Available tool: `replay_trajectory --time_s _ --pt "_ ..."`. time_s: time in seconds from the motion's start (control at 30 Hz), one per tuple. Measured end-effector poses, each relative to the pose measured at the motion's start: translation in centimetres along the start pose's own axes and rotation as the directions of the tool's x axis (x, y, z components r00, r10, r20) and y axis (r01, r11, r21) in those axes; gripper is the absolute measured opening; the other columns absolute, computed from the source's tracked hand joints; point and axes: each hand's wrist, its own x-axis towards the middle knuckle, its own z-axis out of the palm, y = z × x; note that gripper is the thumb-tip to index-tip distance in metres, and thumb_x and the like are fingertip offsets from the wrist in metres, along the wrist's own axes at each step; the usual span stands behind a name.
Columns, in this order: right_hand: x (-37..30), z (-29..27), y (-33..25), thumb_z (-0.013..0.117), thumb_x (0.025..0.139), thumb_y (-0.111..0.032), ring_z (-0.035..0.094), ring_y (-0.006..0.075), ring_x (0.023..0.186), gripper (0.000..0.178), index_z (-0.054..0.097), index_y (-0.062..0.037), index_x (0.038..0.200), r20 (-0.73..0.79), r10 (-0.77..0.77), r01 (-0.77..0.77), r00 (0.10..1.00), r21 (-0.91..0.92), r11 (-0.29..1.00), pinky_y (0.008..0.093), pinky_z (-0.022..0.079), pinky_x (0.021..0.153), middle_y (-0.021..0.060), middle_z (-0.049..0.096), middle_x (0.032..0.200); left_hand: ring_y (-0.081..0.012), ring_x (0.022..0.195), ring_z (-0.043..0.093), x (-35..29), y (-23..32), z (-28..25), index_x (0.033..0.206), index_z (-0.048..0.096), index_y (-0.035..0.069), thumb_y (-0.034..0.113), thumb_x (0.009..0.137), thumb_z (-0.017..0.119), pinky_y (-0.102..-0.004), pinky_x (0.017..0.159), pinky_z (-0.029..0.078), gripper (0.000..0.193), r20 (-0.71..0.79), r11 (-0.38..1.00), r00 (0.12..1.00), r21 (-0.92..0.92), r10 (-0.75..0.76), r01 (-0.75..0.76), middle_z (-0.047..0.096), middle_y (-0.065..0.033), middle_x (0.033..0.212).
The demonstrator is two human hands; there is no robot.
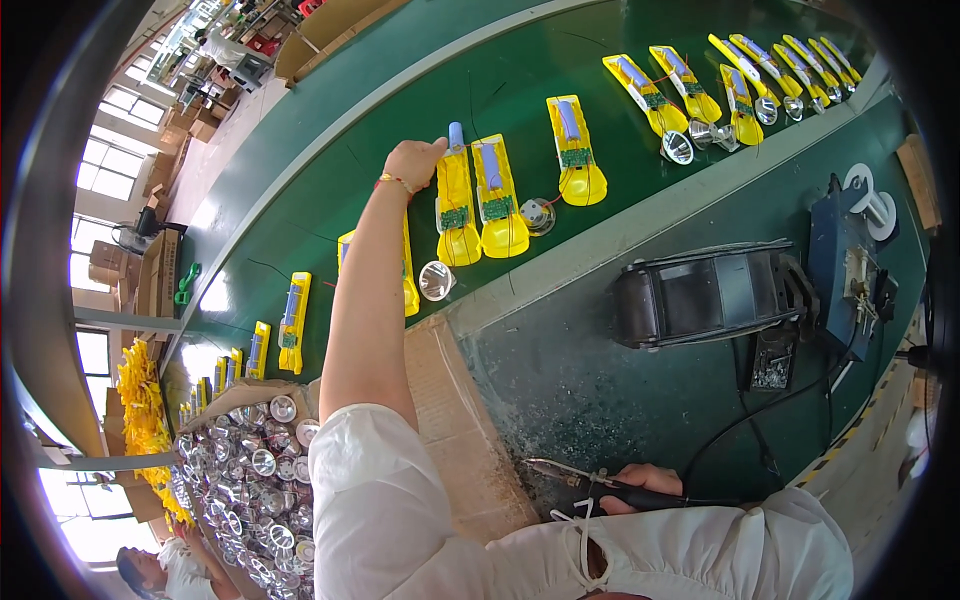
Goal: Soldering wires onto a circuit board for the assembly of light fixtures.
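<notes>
My left hand [412,165], its arm stretched far over the green bench, is closed at the upper end of a yellow flashlight housing [456,200]. A blue cylindrical battery [456,136] sticks up past that end beside my thumb; my other fingertips are hidden. A green circuit board [454,217] sits lower in this housing. Right beside it lies a second housing [502,225] with battery and board. Low in front of my body, my right hand [645,485] grips a soldering iron [600,482], its metal tip pointing left over the dark work mat.
Several more yellow housings [583,185] line the green bench [400,90]. A loose reflector [436,281] lies near my left forearm. Many reflectors fill a box [255,480] at lower left. A black curved device [705,295] and a solder spool [872,203] stand right. Another person [175,565] sits lower left.
</notes>
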Motion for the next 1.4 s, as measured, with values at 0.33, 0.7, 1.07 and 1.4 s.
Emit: replay_trajectory --time_s 0.33,0.7,1.07,1.4 --pt "-0.7 0.6 1.0 0.073 0.072 -0.005 0.061 0.0169 0.056 0.019 0.059 -0.0018 0.085 -0.045 0.004 -0.002 0.999 0.059 0.998 0.0249 0.046 0.051 0.0086 0.061 0.066 -0.0315 0.094 0.059 -1.2 1.5 -1.0 0.093 0.067 0.010 0.059 0.076 0.050 -0.0390 0.080 0.047 0.055 -0.335 1.000 0.942 -0.005 -0.027 0.027 0.063 -0.0150 0.100" --pt "-0.2 0.3 0.0 0.071 0.073 -0.005 0.058 0.0151 0.052 0.016 0.058 -0.0007 0.081 -0.044 0.047 -0.042 0.998 0.103 0.994 0.0249 0.043 0.049 0.0077 0.060 0.063 -0.0239 0.083 0.064 -2.8 4.0 -1.1 0.104 0.064 0.008 0.028 0.076 0.056 -0.0330 0.076 0.049 0.036 -0.433 0.961 0.899 -0.213 0.072 -0.179 0.067 -0.0095 0.085" --pt "-0.4 1.4 1.2 0.073 0.069 -0.003 0.059 0.0143 0.050 0.018 0.057 0.0003 0.078 -0.166 -0.085 0.104 0.982 0.108 0.989 0.0232 0.043 0.045 0.0091 0.060 0.061 -0.0327 0.073 0.062 -8.9 4.8 2.0 0.102 0.055 0.010 0.032 0.091 0.039 -0.0434 0.064 0.048 0.029 -0.309 0.878 0.886 0.439 0.346 -0.190 0.064 -0.0157 0.075" --pt "-0.6 1.4 1.1 0.074 0.065 -0.005 0.060 0.0153 0.052 0.020 0.059 0.0012 0.076 -0.177 -0.018 0.041 0.984 0.124 0.991 0.0237 0.044 0.047 0.0099 0.061 0.062 -0.0300 0.115 0.044 -7.5 3.7 3.0 0.137 0.028 0.024 0.057 0.088 0.024 -0.0469 0.092 0.034 0.059 -0.190 0.868 0.958 0.486 0.215 -0.098 0.047 -0.0142 0.125"
